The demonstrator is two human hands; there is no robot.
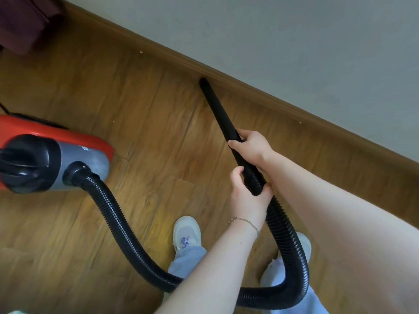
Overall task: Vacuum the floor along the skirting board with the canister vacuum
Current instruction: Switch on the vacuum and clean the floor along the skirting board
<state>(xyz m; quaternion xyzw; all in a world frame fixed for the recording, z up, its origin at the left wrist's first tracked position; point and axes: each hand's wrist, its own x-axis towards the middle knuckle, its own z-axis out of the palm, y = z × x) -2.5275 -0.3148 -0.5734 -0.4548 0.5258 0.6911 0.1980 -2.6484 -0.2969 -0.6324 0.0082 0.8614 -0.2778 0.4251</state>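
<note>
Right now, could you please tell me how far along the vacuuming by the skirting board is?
Under way. The right hand and left hand grip the nozzle, whose tip meets the floor at the skirting board. No finished stretch is evident: one pale speck lies by the board left of the tip, another speck right of it. Both remain to be picked up.

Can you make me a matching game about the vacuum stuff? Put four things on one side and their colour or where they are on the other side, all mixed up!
Things:
1. canister vacuum
2. hose
3. crevice nozzle
4. shoe

Clues:
A. white
B. tip at the skirting board
C. red and grey
D. ribbed and curving

Pairs: 1-C, 2-D, 3-B, 4-A
</note>
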